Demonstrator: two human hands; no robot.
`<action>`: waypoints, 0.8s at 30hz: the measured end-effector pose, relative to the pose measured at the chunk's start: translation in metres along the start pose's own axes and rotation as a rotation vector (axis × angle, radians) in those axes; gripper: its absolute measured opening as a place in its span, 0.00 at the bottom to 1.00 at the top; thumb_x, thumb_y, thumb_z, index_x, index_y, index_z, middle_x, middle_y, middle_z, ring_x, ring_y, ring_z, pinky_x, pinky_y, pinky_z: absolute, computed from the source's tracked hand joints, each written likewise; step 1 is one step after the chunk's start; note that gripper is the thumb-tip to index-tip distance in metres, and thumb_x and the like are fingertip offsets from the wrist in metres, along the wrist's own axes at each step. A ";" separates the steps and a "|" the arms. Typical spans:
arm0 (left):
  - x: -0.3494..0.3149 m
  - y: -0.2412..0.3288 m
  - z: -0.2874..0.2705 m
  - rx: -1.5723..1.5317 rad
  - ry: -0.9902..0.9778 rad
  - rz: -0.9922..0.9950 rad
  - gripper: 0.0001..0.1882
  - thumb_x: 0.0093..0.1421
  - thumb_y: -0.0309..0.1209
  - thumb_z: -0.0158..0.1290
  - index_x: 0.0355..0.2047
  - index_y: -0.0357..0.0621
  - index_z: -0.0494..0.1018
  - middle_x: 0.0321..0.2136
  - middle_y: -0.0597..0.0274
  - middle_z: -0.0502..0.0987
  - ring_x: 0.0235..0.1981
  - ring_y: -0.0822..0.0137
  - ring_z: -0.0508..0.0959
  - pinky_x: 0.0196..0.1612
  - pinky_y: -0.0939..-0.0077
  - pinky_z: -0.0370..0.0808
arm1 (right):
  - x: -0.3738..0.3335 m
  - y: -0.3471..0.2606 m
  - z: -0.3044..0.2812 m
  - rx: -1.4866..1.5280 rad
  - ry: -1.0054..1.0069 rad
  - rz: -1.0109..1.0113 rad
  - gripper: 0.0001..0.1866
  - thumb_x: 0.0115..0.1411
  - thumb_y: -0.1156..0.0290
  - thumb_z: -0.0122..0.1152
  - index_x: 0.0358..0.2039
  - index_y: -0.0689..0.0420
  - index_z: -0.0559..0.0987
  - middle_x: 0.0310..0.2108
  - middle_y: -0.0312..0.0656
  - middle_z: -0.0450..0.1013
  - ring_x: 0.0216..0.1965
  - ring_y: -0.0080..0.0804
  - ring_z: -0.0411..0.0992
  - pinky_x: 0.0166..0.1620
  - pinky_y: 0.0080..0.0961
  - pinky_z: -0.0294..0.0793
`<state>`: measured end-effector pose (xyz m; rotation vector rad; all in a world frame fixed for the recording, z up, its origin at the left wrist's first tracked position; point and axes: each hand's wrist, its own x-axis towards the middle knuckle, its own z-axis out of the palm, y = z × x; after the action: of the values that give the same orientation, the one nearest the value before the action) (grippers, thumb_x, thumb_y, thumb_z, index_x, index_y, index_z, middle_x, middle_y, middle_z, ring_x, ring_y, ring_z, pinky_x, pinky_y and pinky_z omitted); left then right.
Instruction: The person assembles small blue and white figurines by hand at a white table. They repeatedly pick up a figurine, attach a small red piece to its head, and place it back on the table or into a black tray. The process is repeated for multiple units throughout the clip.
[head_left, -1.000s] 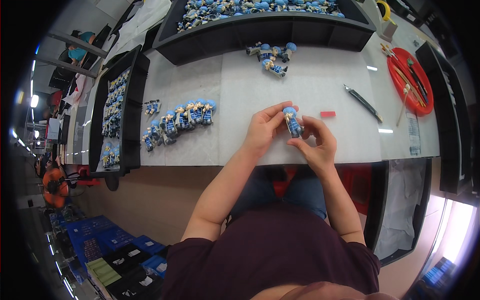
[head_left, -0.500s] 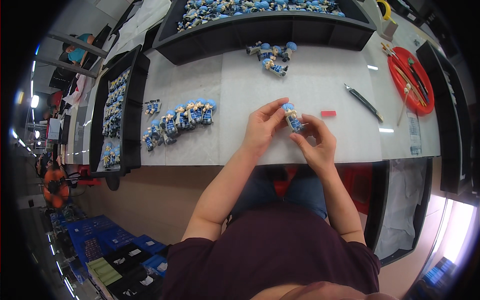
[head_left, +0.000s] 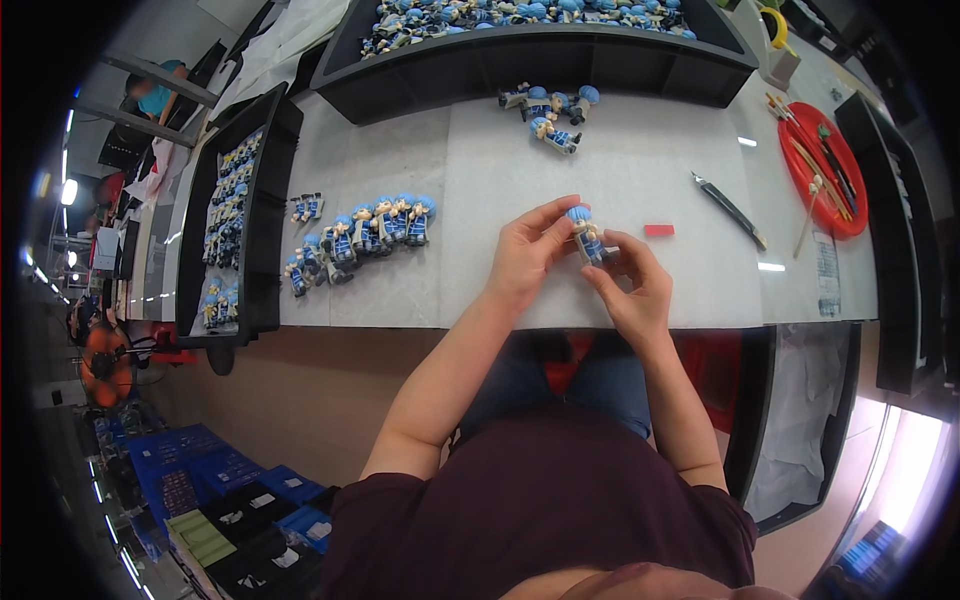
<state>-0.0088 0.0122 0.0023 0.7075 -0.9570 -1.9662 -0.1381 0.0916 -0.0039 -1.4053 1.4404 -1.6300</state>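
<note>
Between my two hands is a small blue-haired figurine (head_left: 588, 238) in blue clothing, held tilted just above the pale work surface. My left hand (head_left: 528, 248) pinches it near the head with thumb and forefinger. The fingers and thumb of my right hand (head_left: 636, 280) close on its lower end. A small red block (head_left: 659, 231) lies to the right of my right hand. Beyond my hands rests a loose group of similar figurines (head_left: 552, 136). To the left, several more figurines (head_left: 366, 232) form a curved row.
A big black bin (head_left: 540, 72) full of figurines stands at the back. Another black tray (head_left: 262, 220) with rows of them is at the left. On the right lie a craft knife (head_left: 730, 210) and a red oval tray (head_left: 848, 222) with brushes. A person (head_left: 158, 92) sits far left.
The figurine has turned slightly between my fingers. Both hands keep nearly the same place, and the view has shifted a little.
</note>
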 end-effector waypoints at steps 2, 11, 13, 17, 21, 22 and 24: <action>0.000 0.001 0.001 -0.021 -0.006 -0.006 0.15 0.60 0.25 0.46 0.48 0.37 0.67 0.42 0.58 0.72 0.40 0.68 0.74 0.46 0.72 0.73 | 0.000 0.000 0.000 0.002 -0.001 -0.004 0.22 0.45 0.80 0.66 0.42 0.66 0.71 0.36 0.43 0.73 0.29 0.21 0.71 0.31 0.16 0.73; 0.000 0.002 -0.001 -0.048 -0.016 -0.047 0.16 0.62 0.28 0.41 0.49 0.35 0.65 0.46 0.51 0.71 0.45 0.64 0.73 0.49 0.69 0.70 | 0.001 -0.003 0.001 0.013 -0.005 -0.014 0.23 0.43 0.80 0.67 0.41 0.66 0.71 0.35 0.43 0.74 0.27 0.20 0.71 0.30 0.15 0.72; 0.000 0.002 -0.002 -0.070 -0.023 -0.045 0.16 0.63 0.27 0.39 0.50 0.35 0.65 0.47 0.50 0.70 0.45 0.64 0.72 0.50 0.69 0.69 | 0.001 -0.004 0.001 0.006 -0.011 -0.009 0.23 0.43 0.80 0.67 0.41 0.66 0.71 0.34 0.43 0.74 0.27 0.20 0.71 0.30 0.15 0.72; -0.001 0.002 -0.001 -0.088 -0.032 -0.037 0.16 0.63 0.25 0.36 0.50 0.35 0.64 0.46 0.55 0.70 0.44 0.66 0.73 0.49 0.71 0.70 | 0.001 -0.005 0.002 -0.020 -0.017 0.017 0.23 0.43 0.80 0.67 0.41 0.65 0.72 0.34 0.42 0.74 0.27 0.20 0.71 0.30 0.15 0.72; -0.002 0.002 0.000 -0.062 -0.036 -0.024 0.16 0.63 0.24 0.37 0.50 0.35 0.65 0.47 0.56 0.70 0.44 0.67 0.72 0.50 0.71 0.70 | 0.002 -0.006 0.003 -0.030 -0.018 0.013 0.23 0.43 0.80 0.67 0.42 0.65 0.72 0.33 0.42 0.74 0.27 0.20 0.71 0.30 0.16 0.73; -0.002 0.003 0.000 -0.056 -0.038 -0.021 0.16 0.63 0.24 0.37 0.50 0.35 0.65 0.47 0.56 0.70 0.44 0.67 0.72 0.50 0.71 0.69 | 0.002 -0.006 0.004 -0.030 -0.019 0.012 0.23 0.43 0.80 0.67 0.42 0.65 0.72 0.33 0.41 0.74 0.27 0.20 0.71 0.31 0.16 0.73; -0.002 0.003 0.001 -0.050 -0.044 -0.016 0.16 0.63 0.23 0.37 0.50 0.35 0.65 0.47 0.56 0.70 0.44 0.67 0.72 0.50 0.71 0.69 | 0.002 -0.006 0.004 -0.032 -0.019 0.014 0.23 0.43 0.81 0.67 0.42 0.65 0.72 0.33 0.41 0.74 0.28 0.20 0.71 0.31 0.16 0.73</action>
<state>-0.0071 0.0134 0.0060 0.6486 -0.9279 -2.0199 -0.1335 0.0900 0.0016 -1.4220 1.4685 -1.5870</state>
